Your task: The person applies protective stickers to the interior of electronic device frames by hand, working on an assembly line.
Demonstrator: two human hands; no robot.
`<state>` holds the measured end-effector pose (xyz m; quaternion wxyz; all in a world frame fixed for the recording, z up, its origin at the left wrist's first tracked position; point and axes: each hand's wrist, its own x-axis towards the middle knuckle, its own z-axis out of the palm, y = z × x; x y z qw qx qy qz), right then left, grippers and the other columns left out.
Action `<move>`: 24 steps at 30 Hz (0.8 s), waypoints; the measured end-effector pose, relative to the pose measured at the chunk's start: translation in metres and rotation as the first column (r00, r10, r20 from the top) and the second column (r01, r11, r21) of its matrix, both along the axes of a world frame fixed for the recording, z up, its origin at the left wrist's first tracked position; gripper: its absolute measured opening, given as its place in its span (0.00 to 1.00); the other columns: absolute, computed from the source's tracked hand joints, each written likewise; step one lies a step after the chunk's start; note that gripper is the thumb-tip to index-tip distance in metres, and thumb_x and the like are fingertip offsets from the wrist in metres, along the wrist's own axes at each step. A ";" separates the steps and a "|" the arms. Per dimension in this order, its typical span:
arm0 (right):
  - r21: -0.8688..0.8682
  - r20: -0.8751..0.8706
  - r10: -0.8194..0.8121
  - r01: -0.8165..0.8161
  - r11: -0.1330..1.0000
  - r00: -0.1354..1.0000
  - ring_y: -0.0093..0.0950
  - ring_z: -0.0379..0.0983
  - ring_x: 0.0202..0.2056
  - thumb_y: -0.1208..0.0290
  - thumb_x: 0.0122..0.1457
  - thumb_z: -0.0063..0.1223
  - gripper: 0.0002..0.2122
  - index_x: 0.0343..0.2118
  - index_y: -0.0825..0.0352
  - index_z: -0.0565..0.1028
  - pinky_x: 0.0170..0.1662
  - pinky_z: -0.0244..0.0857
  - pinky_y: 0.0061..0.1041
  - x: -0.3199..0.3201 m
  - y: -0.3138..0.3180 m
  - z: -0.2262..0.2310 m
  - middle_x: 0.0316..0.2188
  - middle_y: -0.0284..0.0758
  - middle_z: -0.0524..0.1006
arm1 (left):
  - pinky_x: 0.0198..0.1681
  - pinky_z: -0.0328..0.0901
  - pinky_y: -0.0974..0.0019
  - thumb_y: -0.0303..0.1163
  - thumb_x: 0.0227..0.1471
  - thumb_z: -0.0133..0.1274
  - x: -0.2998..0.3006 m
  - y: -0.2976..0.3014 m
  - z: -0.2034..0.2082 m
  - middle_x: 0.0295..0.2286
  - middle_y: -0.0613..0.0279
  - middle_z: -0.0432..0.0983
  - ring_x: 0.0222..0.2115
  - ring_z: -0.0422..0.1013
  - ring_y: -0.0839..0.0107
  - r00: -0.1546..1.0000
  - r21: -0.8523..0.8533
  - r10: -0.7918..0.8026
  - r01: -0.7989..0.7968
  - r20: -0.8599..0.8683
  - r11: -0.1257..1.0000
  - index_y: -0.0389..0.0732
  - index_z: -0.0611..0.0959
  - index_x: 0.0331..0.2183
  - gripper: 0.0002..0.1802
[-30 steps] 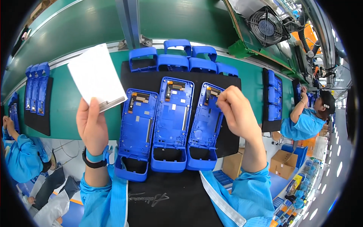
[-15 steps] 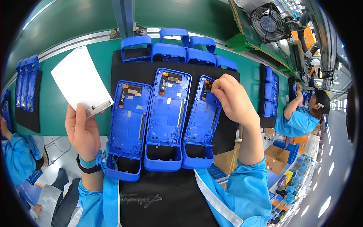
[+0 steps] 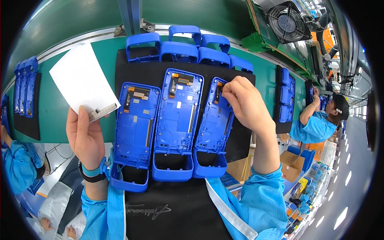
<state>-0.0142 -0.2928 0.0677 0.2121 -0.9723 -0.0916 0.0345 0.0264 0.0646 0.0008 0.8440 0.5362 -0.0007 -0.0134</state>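
My left hand [image 3: 86, 138] pinches the lower edge of a white sheet [image 3: 83, 76] between thumb and fingers. A strip of small grey and dark pieces runs along that edge. My right hand [image 3: 249, 105] has its fingertips pinched together over the upper end of the right blue plastic housing [image 3: 212, 128]; whatever they hold is hidden. Beside it lie a middle blue housing [image 3: 175, 120] and a left blue housing [image 3: 136, 124], open side up. Each shows a dark flex circuit with copper-coloured parts near its top and a hollow box-shaped lower end.
The housings rest on a black mat [image 3: 240, 140] on a green bench [image 3: 48, 124]. Several blue frame-shaped covers [image 3: 179, 52] stand behind them. More blue housings lie on mats at left and right. A fan [image 3: 287, 22] sits back right; a co-worker [image 3: 320, 120] is at the right.
My left hand and the sheet have shifted slightly left and up. My right hand stays over the right housing's upper end, fingers still pinched. People's hands now show at the lower left.
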 end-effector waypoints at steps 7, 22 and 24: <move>-0.022 0.073 -0.061 0.063 0.998 0.996 0.38 0.69 0.30 0.79 0.53 0.55 0.04 0.28 0.70 0.71 0.33 0.63 0.32 -0.005 0.000 -0.004 0.27 0.38 0.70 | 0.43 0.68 0.63 0.31 0.64 0.40 0.000 -0.002 0.000 0.44 0.53 0.74 0.43 0.72 0.68 0.999 -0.013 -0.033 0.033 0.023 0.999 0.30 0.69 0.53 0.20; 0.042 0.034 -0.074 0.073 0.996 0.997 0.36 0.65 0.34 0.81 0.53 0.53 0.03 0.27 0.70 0.70 0.37 0.62 0.29 -0.024 -0.006 -0.003 0.28 0.37 0.69 | 0.45 0.68 0.62 0.30 0.64 0.40 -0.001 -0.003 0.003 0.46 0.51 0.73 0.45 0.72 0.67 0.998 -0.054 -0.054 0.056 0.038 0.997 0.29 0.67 0.54 0.21; 0.036 0.028 -0.069 0.068 0.997 0.997 0.36 0.65 0.34 0.81 0.53 0.53 0.03 0.27 0.70 0.70 0.37 0.62 0.29 -0.024 -0.007 -0.002 0.28 0.38 0.69 | 0.46 0.68 0.61 0.29 0.64 0.40 -0.001 -0.006 0.006 0.47 0.50 0.73 0.46 0.71 0.66 0.997 -0.066 -0.057 0.060 0.045 0.996 0.28 0.67 0.55 0.21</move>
